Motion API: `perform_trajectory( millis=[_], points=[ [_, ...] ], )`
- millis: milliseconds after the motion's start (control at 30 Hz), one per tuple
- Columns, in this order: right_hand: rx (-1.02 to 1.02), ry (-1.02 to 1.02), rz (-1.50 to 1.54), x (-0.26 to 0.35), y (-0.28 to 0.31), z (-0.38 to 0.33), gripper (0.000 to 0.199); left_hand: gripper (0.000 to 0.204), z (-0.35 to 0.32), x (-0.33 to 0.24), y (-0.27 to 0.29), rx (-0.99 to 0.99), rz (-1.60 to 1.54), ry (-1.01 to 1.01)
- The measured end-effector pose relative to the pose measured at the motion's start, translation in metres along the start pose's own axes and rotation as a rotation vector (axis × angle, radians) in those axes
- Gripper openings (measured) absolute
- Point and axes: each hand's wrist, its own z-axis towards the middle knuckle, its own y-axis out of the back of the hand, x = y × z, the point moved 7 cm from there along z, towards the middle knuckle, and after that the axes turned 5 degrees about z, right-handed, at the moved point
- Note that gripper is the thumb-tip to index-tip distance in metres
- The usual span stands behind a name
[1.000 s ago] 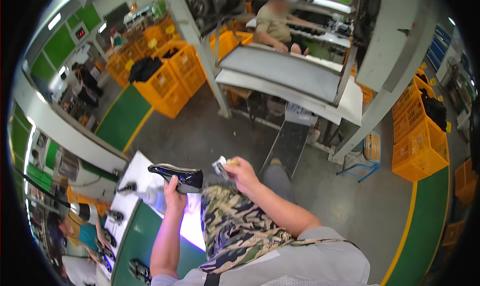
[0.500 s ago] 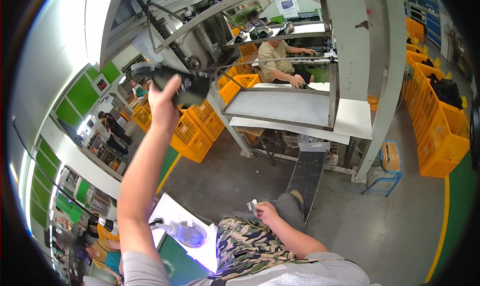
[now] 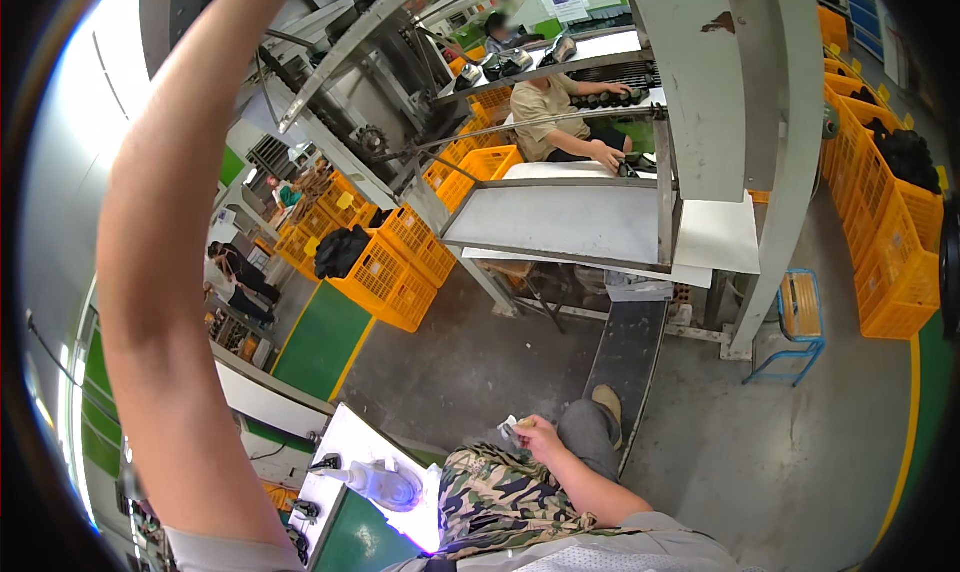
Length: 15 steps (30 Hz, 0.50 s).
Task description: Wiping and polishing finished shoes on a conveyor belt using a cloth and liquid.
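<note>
My left arm [image 3: 165,262] is raised high along the left side, and its hand is beyond the top edge, so whatever it holds is hidden. Low near my lap, my right hand [image 3: 540,438] is closed around a small whitish, crumpled piece [image 3: 508,428], which looks like a cloth or paper scrap. Left of that hand, a translucent bottle with a spout [image 3: 388,486] lies on a brightly lit white worktop [image 3: 420,462]. Small black parts [image 3: 327,462] rest near the bottle's spout. Camouflage fabric [image 3: 500,487] covers my lap.
Ahead stands a metal frame with a pale tray [image 3: 560,217] and an upper shelf holding several parts. Behind it, a person [image 3: 545,122] handles dark pieces. Orange crates [image 3: 385,287] stand left, with more [image 3: 890,232] at right. A blue-legged stool [image 3: 800,307] stands right.
My left hand, which held a black object at upper left, has risen out of view. The view has shifted slightly. My right hand stays near my lap with the whitish piece.
</note>
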Motion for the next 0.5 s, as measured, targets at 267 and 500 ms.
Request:
perform_trajectory(
  millis=[267, 500],
  points=[
    [-0.017, -0.012, -0.005, 0.001, 0.008, 0.013, 0.019, 0.042, 0.037, -0.023, -0.082, 0.252, 0.120, 0.005],
    [-0.017, -0.028, 0.052, -0.001, 0.006, 0.009, 0.020, 0.050, 0.041, 0.016, -0.128, 0.711, -0.262, 0.329]
  ],
)
